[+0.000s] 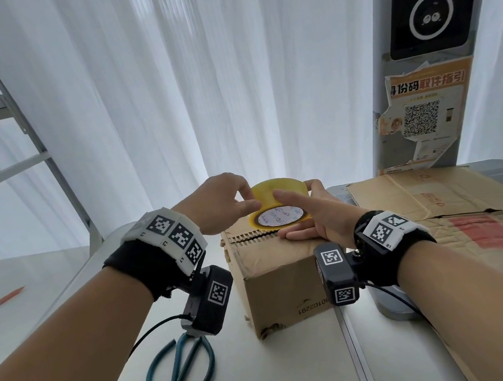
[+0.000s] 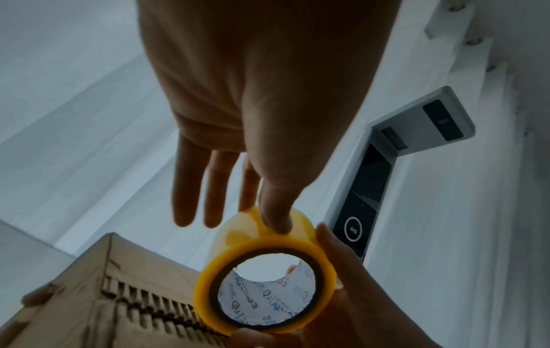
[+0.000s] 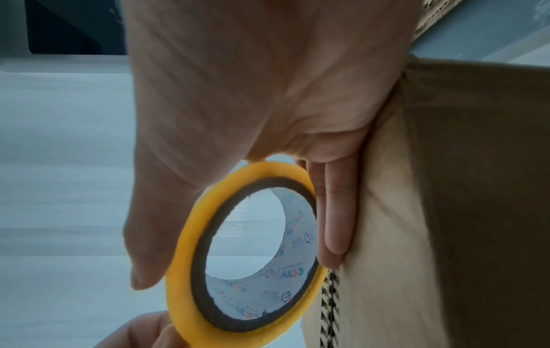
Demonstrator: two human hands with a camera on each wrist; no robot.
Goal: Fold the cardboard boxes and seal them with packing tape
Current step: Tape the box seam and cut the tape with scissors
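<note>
1. Both hands met on the roll of yellow packing tape [image 1: 274, 203], which stood on edge on top of the closed cardboard box [image 1: 281, 282].
2. Right hand [image 1: 314, 212]: its grip was closed on the roll, thumb on the near side of the tape and other fingers behind the far side, while its lower fingers [image 3: 334, 226] lay flat on the box top just beside the roll.
3. Left hand [image 1: 223, 207]: thumb and forefinger pinched at the tape's outer surface near the top of the roll; in the left wrist view the thumb tip [image 2: 276, 221] pressed on the yellow band and the other three fingers hung straight and free.
4. Under the grip, the box's top flaps met in a seam showing a jagged corrugated edge [image 1: 251, 235], and the roll sat over the right end of that seam.
5. Printed paper lined the core of the roll [image 2: 265, 296], seen through its open centre.
6. Below and left of the grip, teal-handled scissors [image 1: 181, 370] lay on the white worktop [image 1: 293, 377], apart from the box.
7. Right of the grip, flattened cardboard [image 1: 470, 219] with red print lay spread on the worktop, beside the box.
8. Beyond the grip hung white curtains [image 1: 223, 77], and to the far right stood a grey column [image 1: 429, 24] with a dark screen and a torn orange poster [image 1: 424, 112].
</note>
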